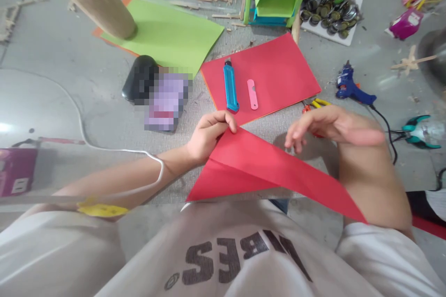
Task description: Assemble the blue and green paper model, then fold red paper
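Observation:
My left hand (212, 134) pinches a corner of a folded sheet of red paper (254, 155) close to my body. One flap of the paper lies diagonally over the rest, and its long tip reaches toward my right forearm. Above the paper's right part, my right hand (331, 127) is open, its fingers slightly curled and holding nothing. Just beyond lies a stack of red sheets (275, 69) with an orange edge beneath. On that stack rest a blue utility knife (230, 86) and a small pink cutter (252, 94).
Green paper (174, 28) lies at the back left under a wooden cylinder (94, 0). Nearby are a black case (139, 79) and a blurred purple item (169, 100). Bottle caps (331, 4), a blue glue gun (353, 86) and teal-handled pliers (416, 131) occupy the right. A white cable (80, 120) crosses the left.

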Tool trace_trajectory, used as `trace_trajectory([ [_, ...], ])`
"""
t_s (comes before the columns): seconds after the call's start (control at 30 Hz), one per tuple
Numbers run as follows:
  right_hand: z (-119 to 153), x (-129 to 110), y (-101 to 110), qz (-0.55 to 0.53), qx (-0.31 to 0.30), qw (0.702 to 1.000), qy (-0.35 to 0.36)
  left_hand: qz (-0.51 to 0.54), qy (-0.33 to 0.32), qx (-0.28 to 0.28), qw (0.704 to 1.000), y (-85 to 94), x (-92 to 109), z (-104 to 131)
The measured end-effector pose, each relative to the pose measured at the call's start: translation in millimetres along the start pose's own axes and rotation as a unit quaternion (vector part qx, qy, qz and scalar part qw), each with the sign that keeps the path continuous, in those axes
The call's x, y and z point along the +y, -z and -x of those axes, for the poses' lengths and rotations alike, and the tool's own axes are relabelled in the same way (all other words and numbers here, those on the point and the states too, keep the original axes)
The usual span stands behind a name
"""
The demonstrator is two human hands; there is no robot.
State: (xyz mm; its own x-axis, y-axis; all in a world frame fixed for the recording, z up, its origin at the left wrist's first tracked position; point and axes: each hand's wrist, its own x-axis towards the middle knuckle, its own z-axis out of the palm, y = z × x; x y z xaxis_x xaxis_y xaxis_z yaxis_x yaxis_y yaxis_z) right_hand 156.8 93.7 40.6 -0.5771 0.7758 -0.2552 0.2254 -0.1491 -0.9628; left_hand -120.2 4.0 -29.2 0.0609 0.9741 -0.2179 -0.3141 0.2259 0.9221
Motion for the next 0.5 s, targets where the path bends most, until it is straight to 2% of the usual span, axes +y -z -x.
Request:
trace_trajectory([
  [0.13,-11.3,9.5,-31.9,0.008,-0.048,0.999,-0.013,-0.103,-0.058,-0.080,0.990,-1.9,-3.3,5.1],
  [0.23,-17.0,21.6,-47.0,0.014,-0.108,0.994,-0.034,-0.158,-0.087,-0.115,0.977,-1.8,-7.2,8.6],
  [0.33,-18.5,30.5,-50.3,0.017,-0.159,0.985,-0.056,-0.165,-0.090,-0.122,0.975,-1.8,-10.9,10.7],
  [0.5,-18.5,32.7,-48.9,-0.015,-0.147,0.986,-0.074,-0.138,-0.093,-0.118,0.979,-3.7,-15.1,10.7],
])
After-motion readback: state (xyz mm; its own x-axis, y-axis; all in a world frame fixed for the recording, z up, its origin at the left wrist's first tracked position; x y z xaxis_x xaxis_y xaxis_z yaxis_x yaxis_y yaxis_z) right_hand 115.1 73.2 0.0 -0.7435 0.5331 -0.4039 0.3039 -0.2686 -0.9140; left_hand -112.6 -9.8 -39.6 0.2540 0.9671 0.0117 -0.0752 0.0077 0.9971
